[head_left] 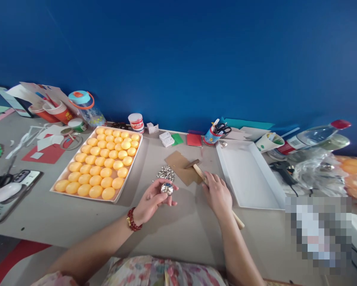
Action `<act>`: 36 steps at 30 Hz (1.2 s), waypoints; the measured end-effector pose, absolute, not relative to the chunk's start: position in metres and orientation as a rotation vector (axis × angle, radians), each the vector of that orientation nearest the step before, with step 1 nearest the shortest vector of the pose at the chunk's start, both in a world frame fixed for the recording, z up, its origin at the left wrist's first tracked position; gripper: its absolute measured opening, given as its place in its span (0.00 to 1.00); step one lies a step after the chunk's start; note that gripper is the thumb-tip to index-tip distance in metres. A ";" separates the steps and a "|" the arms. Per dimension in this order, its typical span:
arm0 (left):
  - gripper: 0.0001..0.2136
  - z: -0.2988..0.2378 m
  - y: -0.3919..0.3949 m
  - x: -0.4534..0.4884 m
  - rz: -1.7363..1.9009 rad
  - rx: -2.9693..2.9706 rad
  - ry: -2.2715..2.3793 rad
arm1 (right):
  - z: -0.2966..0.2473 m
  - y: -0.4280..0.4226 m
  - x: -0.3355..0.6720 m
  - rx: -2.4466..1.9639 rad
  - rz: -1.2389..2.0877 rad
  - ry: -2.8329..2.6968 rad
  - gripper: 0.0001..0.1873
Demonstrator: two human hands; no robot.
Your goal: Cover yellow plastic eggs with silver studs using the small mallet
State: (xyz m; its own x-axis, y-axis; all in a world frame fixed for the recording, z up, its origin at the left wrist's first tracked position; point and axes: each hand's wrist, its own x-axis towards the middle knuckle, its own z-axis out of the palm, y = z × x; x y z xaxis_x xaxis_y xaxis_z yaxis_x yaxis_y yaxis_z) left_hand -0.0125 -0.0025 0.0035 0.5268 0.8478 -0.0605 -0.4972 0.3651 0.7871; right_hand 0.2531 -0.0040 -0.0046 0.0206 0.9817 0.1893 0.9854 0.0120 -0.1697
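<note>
My left hand (152, 200) holds a small ball covered in shiny silver pieces (166, 188) between its fingertips, just above the grey table. A red bead bracelet sits on that wrist. My right hand (217, 194) grips the wooden handle of a small hammer (199, 170), whose head rests on a brown cardboard piece (180, 165). A little heap of silver pieces (165, 173) lies between the cardboard and my left hand.
A tray of yellow balls (102, 163) lies left of my hands, an empty white tray (249, 174) to the right. Cups, scissors (222, 128), paper scraps, a jar (87, 106), a bottle (312, 139), a glue gun (282, 170) and a phone (14, 186) crowd the back and sides.
</note>
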 end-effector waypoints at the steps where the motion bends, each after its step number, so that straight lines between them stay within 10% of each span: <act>1: 0.14 0.003 -0.002 -0.012 0.924 0.813 0.521 | -0.006 -0.003 0.254 -2.054 -0.031 -2.029 0.21; 15: 0.17 -0.005 0.015 -0.013 1.129 0.913 0.763 | 0.041 -0.024 0.211 -1.268 0.516 -1.898 0.10; 36: 0.17 -0.001 0.015 -0.014 1.137 0.894 0.791 | 0.039 -0.024 0.204 -1.301 0.469 -1.988 0.14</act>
State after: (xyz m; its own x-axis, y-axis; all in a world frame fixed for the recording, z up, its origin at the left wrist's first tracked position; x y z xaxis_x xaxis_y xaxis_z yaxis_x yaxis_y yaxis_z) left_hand -0.0141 0.0145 -0.0011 0.2394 0.9680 -0.0752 -0.4068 0.1704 0.8975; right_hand 0.2041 -0.0244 0.0388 -0.2461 0.9002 0.3592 0.6449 0.4287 -0.6327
